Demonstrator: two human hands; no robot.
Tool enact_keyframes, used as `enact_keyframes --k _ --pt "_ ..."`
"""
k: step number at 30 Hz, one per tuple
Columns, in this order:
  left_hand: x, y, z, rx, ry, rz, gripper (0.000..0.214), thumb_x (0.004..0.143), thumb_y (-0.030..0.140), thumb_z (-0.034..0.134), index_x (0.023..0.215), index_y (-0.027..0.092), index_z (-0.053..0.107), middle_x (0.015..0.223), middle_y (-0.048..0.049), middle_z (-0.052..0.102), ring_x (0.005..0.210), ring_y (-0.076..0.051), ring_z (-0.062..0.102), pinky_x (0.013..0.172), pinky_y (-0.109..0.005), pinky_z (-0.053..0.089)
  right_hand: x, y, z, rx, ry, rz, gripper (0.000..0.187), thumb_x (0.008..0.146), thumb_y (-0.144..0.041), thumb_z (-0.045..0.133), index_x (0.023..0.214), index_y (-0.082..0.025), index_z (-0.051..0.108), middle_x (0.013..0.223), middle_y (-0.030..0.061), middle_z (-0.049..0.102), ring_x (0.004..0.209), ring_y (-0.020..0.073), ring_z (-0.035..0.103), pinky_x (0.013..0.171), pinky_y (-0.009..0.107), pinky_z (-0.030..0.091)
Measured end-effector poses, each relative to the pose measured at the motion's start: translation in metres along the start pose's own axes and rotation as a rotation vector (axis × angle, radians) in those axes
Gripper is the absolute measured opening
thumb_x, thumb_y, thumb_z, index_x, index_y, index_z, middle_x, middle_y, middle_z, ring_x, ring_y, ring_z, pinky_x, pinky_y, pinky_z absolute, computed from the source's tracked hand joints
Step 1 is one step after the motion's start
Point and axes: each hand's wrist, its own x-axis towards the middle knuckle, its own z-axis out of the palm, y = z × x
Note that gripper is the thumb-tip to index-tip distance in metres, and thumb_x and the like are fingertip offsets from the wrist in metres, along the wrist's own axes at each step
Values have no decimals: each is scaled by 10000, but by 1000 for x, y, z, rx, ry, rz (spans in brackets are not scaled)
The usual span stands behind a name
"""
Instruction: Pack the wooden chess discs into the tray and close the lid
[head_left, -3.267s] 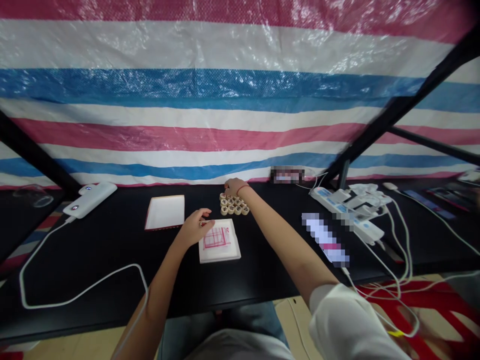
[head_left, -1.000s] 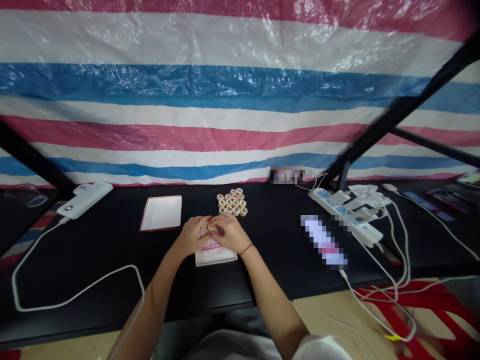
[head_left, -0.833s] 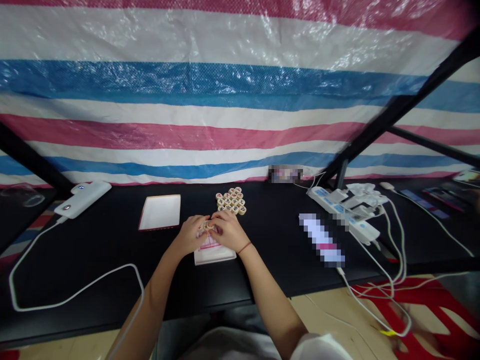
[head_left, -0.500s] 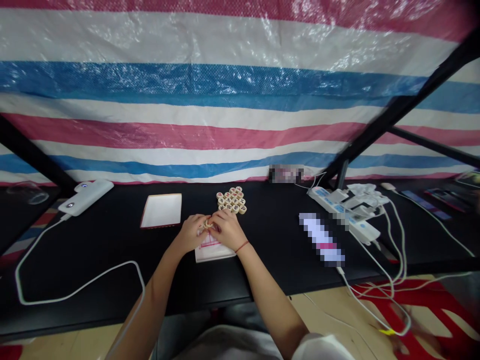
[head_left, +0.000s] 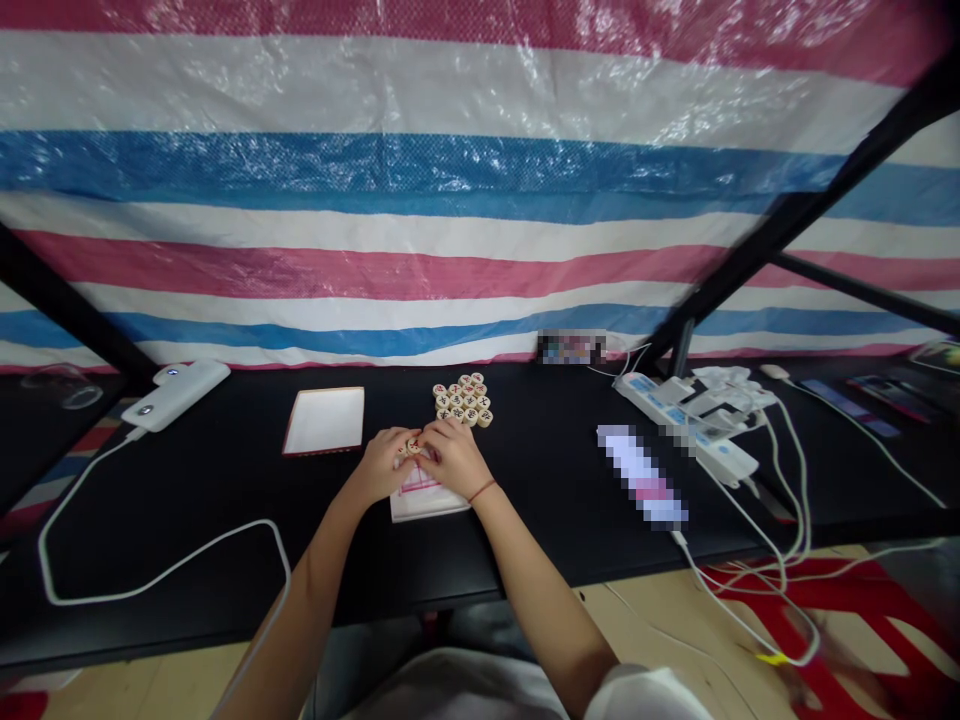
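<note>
My left hand [head_left: 381, 465] and my right hand [head_left: 452, 456] meet over the far edge of a white box [head_left: 427, 499] with red lines printed inside. Both hands are closed in a pinch on small round wooden game pieces [head_left: 413, 447] held between their fingertips. Just beyond the hands, several more round wooden pieces [head_left: 463, 399] with red and black marks lie bunched on the black table [head_left: 225, 500]. A thin red band circles my right wrist.
A white box lid [head_left: 325, 421] lies to the left of the hands. A white power bank [head_left: 175, 393] with a looping white cable [head_left: 161, 575] sits far left. A power strip [head_left: 694, 420] with chargers and cords lies at right. A striped tarp hangs behind.
My right hand came back from the far pile of pieces to join my left hand over the box. In the last second the hands barely moved.
</note>
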Motion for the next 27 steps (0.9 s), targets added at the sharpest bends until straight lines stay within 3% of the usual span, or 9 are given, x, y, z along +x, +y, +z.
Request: enact_keyframes --k 9,15,21,24,27 --pt "3 8 -2 -25 3 -70 329 778 241 576 1098 205 640 1058 -59 670 983 -219 599 914 -372 465 3 -7 -9 225 169 13 98 853 -288 580 863 -203 628 880 44 663 903 206 560 845 349 393" --pt "6 16 3 81 14 -174 299 758 303 655 1046 223 670 1020 -47 678 956 -233 609 887 -376 466 3 -5 -9 258 264 26 96 856 -252 542 846 -206 625 829 42 654 833 200 575 804 348 434" --pt "6 17 4 84 10 -171 265 798 267 632 1059 252 672 1024 -32 675 941 -210 612 875 -352 469 2 -6 -4 292 309 50 130 865 -239 510 832 -200 629 812 41 666 799 186 580 776 328 454" --pt "5 17 2 78 2 -168 290 809 266 616 1096 263 661 1047 -29 668 964 -210 606 892 -358 461 2 0 -4 353 371 121 140 856 -267 516 827 -195 633 798 35 662 759 171 587 734 301 461" --pt "3 17 2 66 -8 -153 393 809 233 597 1199 283 611 1060 -23 658 965 -205 601 900 -365 457 7 20 -13 407 498 310 191 853 -326 507 831 -183 632 775 32 653 694 158 583 633 262 450"
